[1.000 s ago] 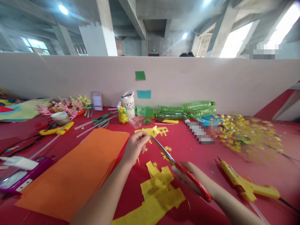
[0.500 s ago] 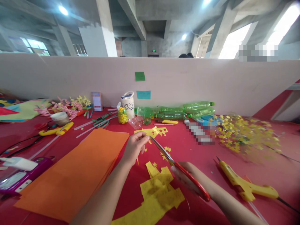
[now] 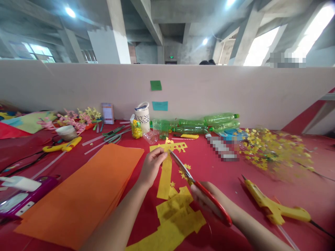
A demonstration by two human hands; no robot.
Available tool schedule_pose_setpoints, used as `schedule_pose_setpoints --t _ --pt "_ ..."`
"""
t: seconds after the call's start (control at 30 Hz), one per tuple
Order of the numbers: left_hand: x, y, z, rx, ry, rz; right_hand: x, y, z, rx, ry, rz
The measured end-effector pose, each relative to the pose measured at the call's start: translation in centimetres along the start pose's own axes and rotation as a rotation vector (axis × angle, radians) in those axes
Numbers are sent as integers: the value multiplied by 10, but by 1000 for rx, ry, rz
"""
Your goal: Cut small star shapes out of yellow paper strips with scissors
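Observation:
My left hand point(image 3: 152, 166) pinches a strip of yellow paper point(image 3: 164, 179) between thumb and fingers; the strip hangs toward me. Red-handled scissors point(image 3: 180, 164) are in my right hand point(image 3: 217, 192), their blades pointing away from me and to the left. The blade tips reach the strip's edge just right of my left fingertips. Small cut yellow stars point(image 3: 187, 167) lie beyond the blades. Overlapping pieces of yellow paper point(image 3: 175, 228) rest below my hands. Behind my left fingers lies a yellow scrap point(image 3: 180, 146) with star-shaped holes.
Orange sheets point(image 3: 86, 191) lie left, near a purple power strip point(image 3: 45, 184). Yellow glue guns sit at right point(image 3: 274, 205) and far left point(image 3: 62, 144). Green plastic bottles point(image 3: 191, 129), a white cup point(image 3: 143, 118) and a cutter point(image 3: 190, 136) line the back. Yellow star sprigs point(image 3: 269, 150) stand right.
The yellow strip in my left hand has turned to show its broad side, where only a thin edge showed before. The scissors have shifted slightly and stay in my right hand.

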State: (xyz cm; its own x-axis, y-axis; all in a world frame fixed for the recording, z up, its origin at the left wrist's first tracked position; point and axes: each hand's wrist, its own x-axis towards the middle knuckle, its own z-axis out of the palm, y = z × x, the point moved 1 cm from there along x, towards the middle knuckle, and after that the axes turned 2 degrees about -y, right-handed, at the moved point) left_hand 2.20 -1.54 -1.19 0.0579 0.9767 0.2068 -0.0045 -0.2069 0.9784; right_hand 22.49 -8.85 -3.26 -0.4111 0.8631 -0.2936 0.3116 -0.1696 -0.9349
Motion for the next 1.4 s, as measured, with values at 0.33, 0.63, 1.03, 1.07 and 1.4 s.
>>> schedule_pose_setpoints --t 0.33,0.63,1.03,1.07,1.4 --pt "-6 3 12 -154 -87 -24 -3 -1 4 53 -1 -4" --pt "-6 3 11 -154 -59 -65 -2 1 4 4 40 4" --pt "-1 -13 6 -181 -4 -77 -3 -11 1 -48 43 -7" --pt "-1 -14 5 -182 7 -86 -4 -11 1 -53 43 -12" --pt "3 -2 -1 -95 81 20 -3 -9 -1 -18 101 25"
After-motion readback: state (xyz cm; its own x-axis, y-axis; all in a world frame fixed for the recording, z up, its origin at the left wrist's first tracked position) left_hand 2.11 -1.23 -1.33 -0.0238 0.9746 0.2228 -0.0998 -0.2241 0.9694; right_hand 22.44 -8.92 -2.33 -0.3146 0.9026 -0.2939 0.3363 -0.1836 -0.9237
